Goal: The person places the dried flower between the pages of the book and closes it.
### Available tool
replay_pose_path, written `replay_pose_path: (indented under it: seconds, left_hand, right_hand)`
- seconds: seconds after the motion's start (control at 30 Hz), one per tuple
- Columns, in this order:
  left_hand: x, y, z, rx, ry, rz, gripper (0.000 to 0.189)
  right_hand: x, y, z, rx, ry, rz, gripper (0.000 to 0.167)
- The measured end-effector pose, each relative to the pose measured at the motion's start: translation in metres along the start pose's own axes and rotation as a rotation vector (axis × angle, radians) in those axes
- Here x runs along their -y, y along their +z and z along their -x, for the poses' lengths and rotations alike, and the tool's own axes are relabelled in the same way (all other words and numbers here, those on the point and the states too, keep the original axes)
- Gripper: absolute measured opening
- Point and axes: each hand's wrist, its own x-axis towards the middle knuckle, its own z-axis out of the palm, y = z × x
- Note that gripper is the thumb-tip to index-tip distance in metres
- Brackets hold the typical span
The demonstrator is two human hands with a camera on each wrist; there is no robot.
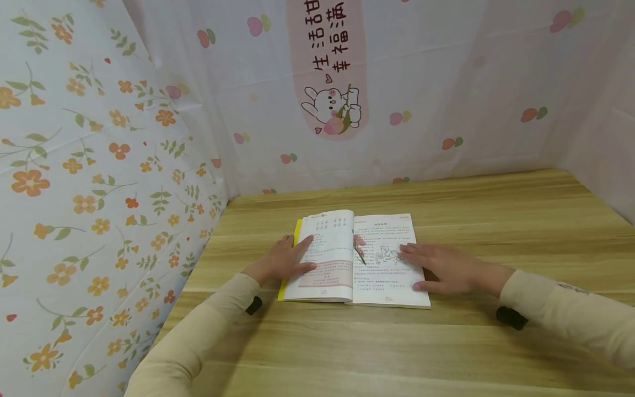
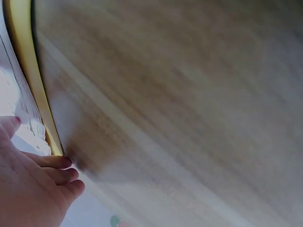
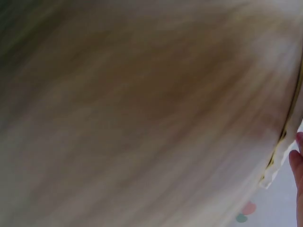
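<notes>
An open book [image 1: 334, 242] lies flat on the wooden table, its pages covered in small print. A yellow cover [image 2: 29, 52] shows along its left side. Near the fold, on the right page, is a pink flower sprig [image 1: 359, 249]; whether it is printed or loose I cannot tell. My left hand [image 1: 283, 260] rests on the left page's outer edge, thumb and forefinger stretched over the paper. On the opposite side my right hand [image 1: 448, 268] lies on the right page's margin with its fingers extended. Only its fingertips reach into the right wrist view, beside the book's edge.
The wood-grained table [image 1: 317, 353] extends around the book on every side. Behind it hangs a pale cloth [image 1: 416, 66] with a rabbit drawing and lettering. A flowered cloth [image 1: 99, 182] covers the left side. A dark band sits under each wrist.
</notes>
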Motion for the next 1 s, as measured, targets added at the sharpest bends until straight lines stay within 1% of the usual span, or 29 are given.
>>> replay_pose_path:
  seconds: [0.2,0.37,0.5,0.6,0.7,0.77,0.93,1.0]
  left_hand:
    - [0.006,0.005,-0.002,-0.047,-0.013,0.136,0.086]
    - [0.007,0.003,0.0,-0.065,-0.002,0.231,0.085]
    - [0.007,-0.001,0.004,-0.088,0.025,0.305,0.085]
    - [0.009,-0.004,0.006,-0.146,0.066,0.346,0.086]
    - [0.008,-0.012,0.01,-0.206,0.086,0.374,0.089]
    - [0.005,-0.019,0.012,-0.234,0.088,0.378,0.092]
    - [-0.006,-0.037,0.015,-0.263,0.105,0.393,0.103]
    - [-0.01,-0.043,0.015,-0.273,0.126,0.391,0.104]
  right_hand:
    - [-0.002,0.003,0.004,0.022,-0.023,0.027,0.076]
    - [-0.003,0.004,0.005,0.044,-0.057,0.064,0.076]
    - [-0.004,0.004,0.006,0.056,-0.077,0.096,0.076]
    - [-0.004,0.004,0.004,0.065,-0.083,0.102,0.075]
    - [-0.004,0.005,0.003,0.07,-0.083,0.101,0.076]
    - [-0.005,0.005,0.004,0.071,-0.083,0.103,0.076]
    - [-0.005,0.007,0.005,0.055,-0.086,0.115,0.076]
    - [-0.006,0.008,0.005,0.044,-0.087,0.126,0.076]
